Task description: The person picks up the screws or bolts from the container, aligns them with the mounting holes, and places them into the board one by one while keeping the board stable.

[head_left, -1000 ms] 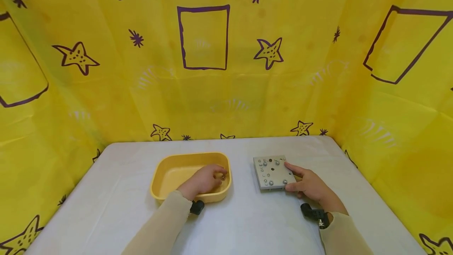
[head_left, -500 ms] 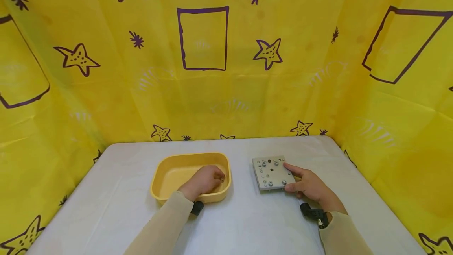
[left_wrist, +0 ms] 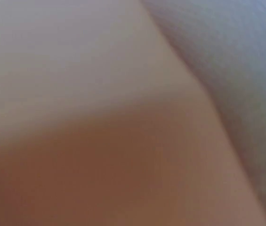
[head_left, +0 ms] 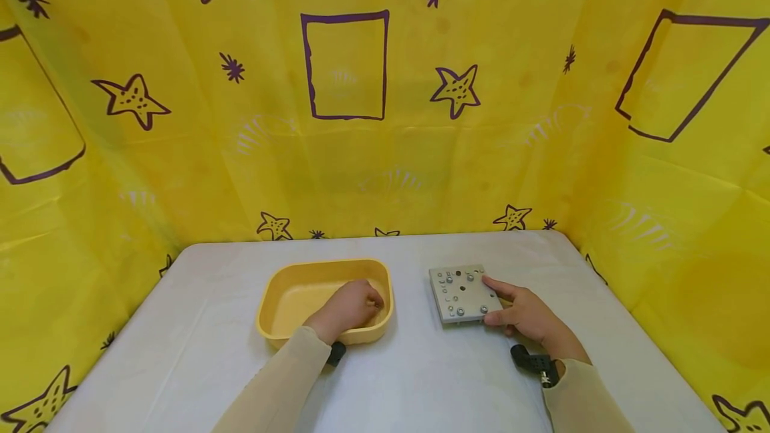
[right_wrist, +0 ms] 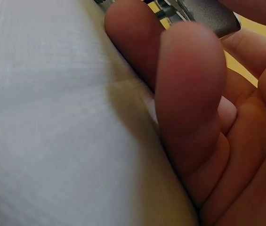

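Note:
My left hand (head_left: 355,305) is down inside the right end of a yellow plastic tray (head_left: 289,269), fingers curled together around a small metal piece that they mostly hide. The left wrist view is a blur of close pale and brownish surfaces. My right hand (head_left: 529,316) grips the right edge of a square grey metal plate (head_left: 474,298), thumb over the near corner and index finger along the top. Bolt heads and holes dot the plate's top face. In the right wrist view, fingertips (right_wrist: 191,70) curl under the plate's edge, where threaded bolt ends (right_wrist: 163,12) stick out.
Both things are on a white-covered table (head_left: 415,379). Yellow cloth walls (head_left: 415,152) with starfish drawings enclose it at the back and sides. A black wrist camera (head_left: 532,361) sits on the right wrist, near the tabletop.
My left fingers have closed together in the tray, and the small metal piece seen between them earlier is now mostly hidden. The right hand keeps its grip on the metal plate.

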Demonstrator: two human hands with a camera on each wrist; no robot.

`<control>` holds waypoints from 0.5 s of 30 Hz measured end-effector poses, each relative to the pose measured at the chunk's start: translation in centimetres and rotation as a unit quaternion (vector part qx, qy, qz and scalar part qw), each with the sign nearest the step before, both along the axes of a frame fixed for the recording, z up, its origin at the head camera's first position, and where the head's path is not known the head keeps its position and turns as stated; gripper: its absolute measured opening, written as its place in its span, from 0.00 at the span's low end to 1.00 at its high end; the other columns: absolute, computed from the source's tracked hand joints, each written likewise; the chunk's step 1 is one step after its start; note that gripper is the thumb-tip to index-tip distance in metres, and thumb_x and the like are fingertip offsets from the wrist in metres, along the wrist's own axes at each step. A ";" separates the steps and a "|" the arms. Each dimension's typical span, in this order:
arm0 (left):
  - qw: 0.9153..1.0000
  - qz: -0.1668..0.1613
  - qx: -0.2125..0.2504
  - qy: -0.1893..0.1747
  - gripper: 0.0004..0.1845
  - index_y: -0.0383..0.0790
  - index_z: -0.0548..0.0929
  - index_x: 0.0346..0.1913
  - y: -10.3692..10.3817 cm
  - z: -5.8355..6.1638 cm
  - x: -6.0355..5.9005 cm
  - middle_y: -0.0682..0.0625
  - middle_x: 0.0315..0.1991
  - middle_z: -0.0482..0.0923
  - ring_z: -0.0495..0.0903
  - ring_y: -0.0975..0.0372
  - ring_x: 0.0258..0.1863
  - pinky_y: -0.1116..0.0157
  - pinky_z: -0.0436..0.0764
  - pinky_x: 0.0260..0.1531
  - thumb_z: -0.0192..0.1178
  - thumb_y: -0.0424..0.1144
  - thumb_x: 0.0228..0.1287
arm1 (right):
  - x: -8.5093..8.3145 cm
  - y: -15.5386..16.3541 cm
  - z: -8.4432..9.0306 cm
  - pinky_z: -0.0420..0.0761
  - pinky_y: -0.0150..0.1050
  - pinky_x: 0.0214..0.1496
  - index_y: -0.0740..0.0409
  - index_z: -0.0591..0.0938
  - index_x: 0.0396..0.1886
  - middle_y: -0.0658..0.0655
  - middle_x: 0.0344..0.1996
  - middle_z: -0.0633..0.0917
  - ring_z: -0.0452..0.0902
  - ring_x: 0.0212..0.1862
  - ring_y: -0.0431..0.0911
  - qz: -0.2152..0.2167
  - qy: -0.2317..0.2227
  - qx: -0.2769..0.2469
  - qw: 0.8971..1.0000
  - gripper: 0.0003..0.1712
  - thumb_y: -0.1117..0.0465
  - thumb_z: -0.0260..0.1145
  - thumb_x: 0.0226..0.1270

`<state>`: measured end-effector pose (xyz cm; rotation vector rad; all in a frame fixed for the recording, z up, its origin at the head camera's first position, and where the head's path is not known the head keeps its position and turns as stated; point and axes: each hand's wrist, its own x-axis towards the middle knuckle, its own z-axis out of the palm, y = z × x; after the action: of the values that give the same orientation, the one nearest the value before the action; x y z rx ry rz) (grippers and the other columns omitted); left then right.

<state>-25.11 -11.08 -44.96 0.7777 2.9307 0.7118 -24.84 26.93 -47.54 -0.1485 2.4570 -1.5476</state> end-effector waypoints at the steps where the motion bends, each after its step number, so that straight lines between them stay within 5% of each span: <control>1: 1.000 -0.002 -0.002 0.006 0.10 0.41 0.90 0.38 0.0 0.0 0.0 0.52 0.36 0.81 0.78 0.58 0.39 0.57 0.77 0.48 0.62 0.27 0.59 | 0.0 0.0 0.0 0.75 0.39 0.25 0.41 0.69 0.75 0.65 0.66 0.70 0.72 0.24 0.52 0.000 0.000 0.000 1.000 0.53 0.50 0.82 0.47; 8: 0.999 -0.016 -0.003 0.031 0.09 0.40 0.89 0.35 -0.2 0.0 0.1 0.50 0.35 0.82 0.79 0.57 0.38 0.57 0.78 0.47 0.62 0.26 0.58 | 0.1 0.1 0.0 0.74 0.38 0.25 0.40 0.69 0.75 0.65 0.66 0.70 0.71 0.23 0.51 0.000 -0.002 -0.001 1.000 0.53 0.49 0.82 0.47; 15: 1.000 0.009 -0.003 0.007 0.08 0.39 0.89 0.35 -0.1 0.4 0.3 0.52 0.33 0.83 0.79 0.57 0.38 0.57 0.78 0.46 0.62 0.28 0.58 | -0.1 0.1 -0.1 0.74 0.38 0.25 0.40 0.69 0.75 0.64 0.66 0.69 0.71 0.23 0.51 -0.001 0.000 -0.004 1.000 0.53 0.50 0.82 0.47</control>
<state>-24.82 -11.22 -44.54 0.7602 2.9535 0.7006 -24.89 27.01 -47.64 -0.1477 2.4523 -1.5571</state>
